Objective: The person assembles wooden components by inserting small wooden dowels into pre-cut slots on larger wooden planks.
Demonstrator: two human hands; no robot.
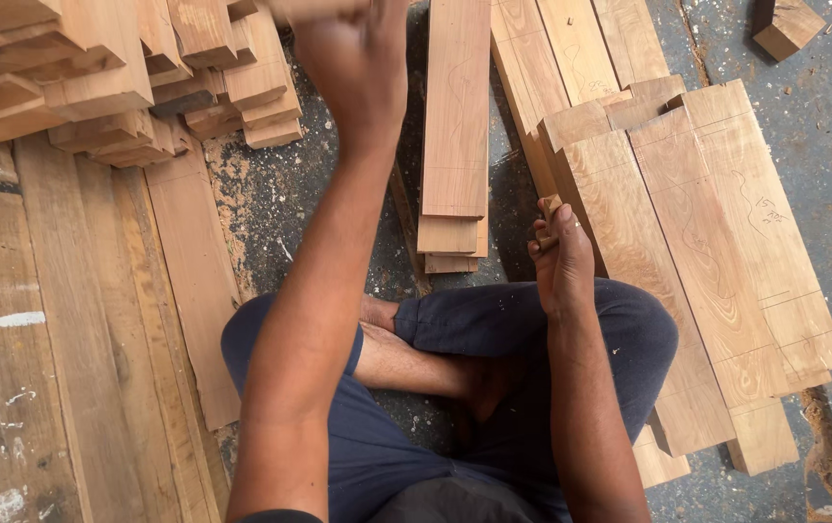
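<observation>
I sit on a grey, sawdust-flecked concrete floor (271, 208). Ahead of my right hand (563, 260) lies a narrow plank stack (455, 126); beside it, broad boards (707, 242). Near my left hand (358, 58), stacked blocks (116, 77).

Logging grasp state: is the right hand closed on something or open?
Closed. The right hand has its fingers curled round a small wooden piece, whose end pokes out above the fingers.

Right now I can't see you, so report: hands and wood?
Left hand raised, gripping a wood piece at frame top. Right hand closed on a small wood block. Plank stack ahead.
</observation>
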